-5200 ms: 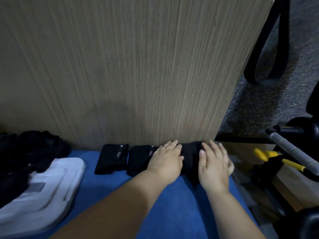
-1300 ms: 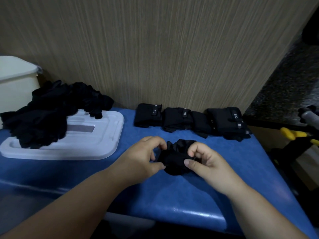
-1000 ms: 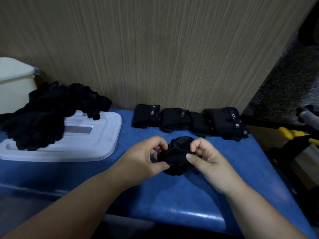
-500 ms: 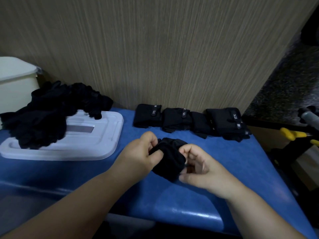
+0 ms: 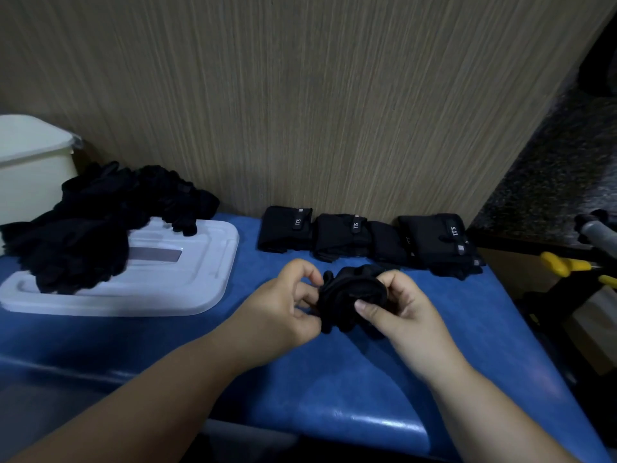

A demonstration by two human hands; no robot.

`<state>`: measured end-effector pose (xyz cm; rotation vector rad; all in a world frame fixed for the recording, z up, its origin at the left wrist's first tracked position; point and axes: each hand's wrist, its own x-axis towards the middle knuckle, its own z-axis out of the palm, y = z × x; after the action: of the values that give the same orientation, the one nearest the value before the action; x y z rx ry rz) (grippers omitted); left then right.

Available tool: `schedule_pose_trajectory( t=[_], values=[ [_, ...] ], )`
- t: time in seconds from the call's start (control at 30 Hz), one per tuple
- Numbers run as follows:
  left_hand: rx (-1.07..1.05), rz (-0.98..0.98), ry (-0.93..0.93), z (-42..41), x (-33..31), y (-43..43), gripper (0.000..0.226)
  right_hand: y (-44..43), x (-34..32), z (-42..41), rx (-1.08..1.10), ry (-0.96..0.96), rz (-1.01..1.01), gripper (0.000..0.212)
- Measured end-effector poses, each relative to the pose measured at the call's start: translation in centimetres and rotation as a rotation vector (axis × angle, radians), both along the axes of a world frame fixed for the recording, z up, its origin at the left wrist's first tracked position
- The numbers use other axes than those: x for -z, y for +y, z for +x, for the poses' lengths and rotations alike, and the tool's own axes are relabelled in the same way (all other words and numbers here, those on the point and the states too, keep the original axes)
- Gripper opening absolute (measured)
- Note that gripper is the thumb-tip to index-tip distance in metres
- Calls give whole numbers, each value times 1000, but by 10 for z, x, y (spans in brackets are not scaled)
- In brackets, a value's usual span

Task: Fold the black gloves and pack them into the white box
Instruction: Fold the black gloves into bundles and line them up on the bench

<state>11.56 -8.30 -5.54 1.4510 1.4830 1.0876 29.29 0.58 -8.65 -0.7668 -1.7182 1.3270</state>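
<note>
Both hands are on one glove (image 5: 350,292), a bit past frame centre toward 5 o'clock, over the blue table (image 5: 334,379). Left hand (image 5: 283,305) pinches the glove's 9 o'clock edge, thumb and fingers curled onto the fabric. Right hand (image 5: 400,309) grips the 3 o'clock side, thumb across the front, fingers curled behind. The glove is bunched into a wad, not flat. Can't tell if it touches the table. Folded gloves (image 5: 367,238) sit at 12 o'clock from it, in a row side by side against the wood panel (image 5: 300,95), with small labels facing up. The unit at the 3 o'clock end is looser, with bits sticking out toward the table edge. The lid (image 5: 187,282) is at 9 o'clock from the hands, white, lying flat on the table. The pile (image 5: 83,235) of loose black gloves covers the lid's 10 o'clock part and spills off toward the panel. The box (image 5: 30,168) is at 10 o'clock in frame, white, behind the pile. Contact between box and pile is unclear. A yellow-handled tool (image 5: 564,265) is at 3 o'clock, off the table and well apart from the gloves.
</note>
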Motion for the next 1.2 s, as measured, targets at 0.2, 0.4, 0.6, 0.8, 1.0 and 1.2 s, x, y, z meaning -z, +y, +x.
schedule_pose_trajectory(
  t=[0.2, 0.4, 0.6, 0.8, 1.0, 1.2],
  values=[
    [-149, 55, 27, 1, 9, 6, 33, -4, 0, -3, 123, -51, 57, 22],
    [-256, 100, 98, 1, 8, 5, 22, -5, -2, -3, 236, -90, 47, 39],
    [-240, 91, 50, 3, 8, 5, 29, -14, -9, -8, 110, -60, 16, 35],
    [-129, -11, 28, 2, 7, 5, 20, -15, -10, -9, 98, -40, -36, 30],
    [-63, -67, -159, 4, 4, 5, 19, -14, -10, -8, 122, -10, -70, 29],
    [-97, -91, -193, 3, 6, 8, 12, -16, -7, -10, 104, -2, -97, 29]
  ],
)
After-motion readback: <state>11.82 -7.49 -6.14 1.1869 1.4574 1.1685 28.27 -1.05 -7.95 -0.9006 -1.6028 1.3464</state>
